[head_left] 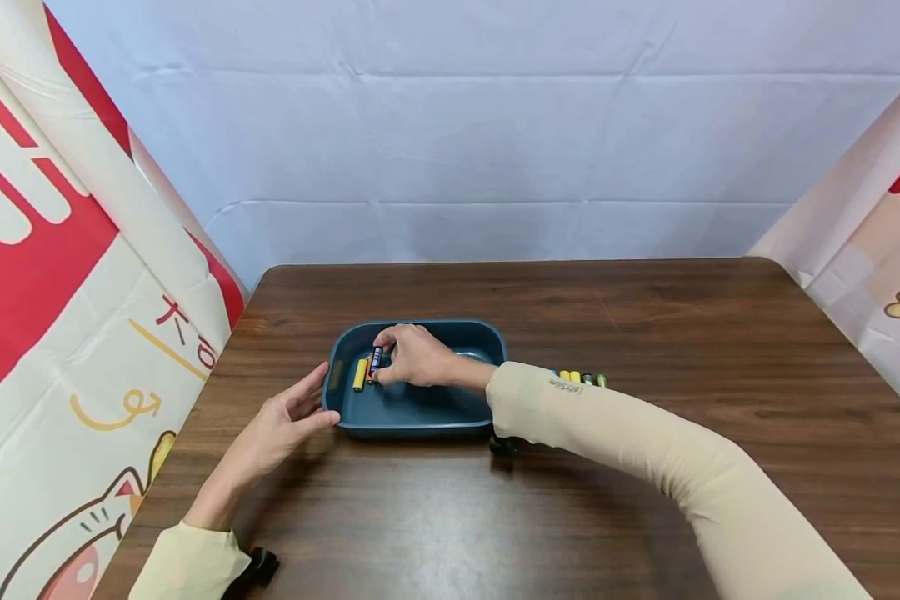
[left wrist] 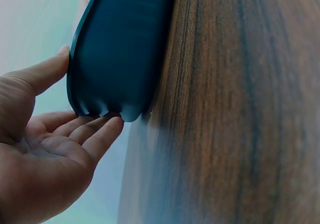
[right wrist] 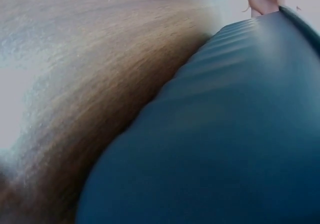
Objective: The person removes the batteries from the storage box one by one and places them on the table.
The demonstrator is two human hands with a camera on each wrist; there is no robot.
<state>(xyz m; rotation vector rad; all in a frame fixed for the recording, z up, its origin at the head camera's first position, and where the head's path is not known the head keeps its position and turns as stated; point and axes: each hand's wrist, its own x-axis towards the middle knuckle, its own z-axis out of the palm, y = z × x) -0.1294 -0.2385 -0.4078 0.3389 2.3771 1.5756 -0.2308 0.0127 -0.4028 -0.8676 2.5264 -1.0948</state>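
Observation:
A dark blue rectangular tray stands on the wooden table. My right hand reaches into it and pinches a dark blue battery between thumb and fingers, near the tray's left end. Just left of that battery lies a yellow battery, with an orange one partly hidden between them. My left hand touches the outside of the tray's left end. In the left wrist view, its fairly straight fingers rest against the wall and the thumb touches the rim. The right wrist view shows the tray's side but not the held battery.
Several more batteries, yellow and green among them, lie in a row right of the tray, partly hidden by my right sleeve. The brown table ends at a pale cloth backdrop; printed cloths hang at both sides.

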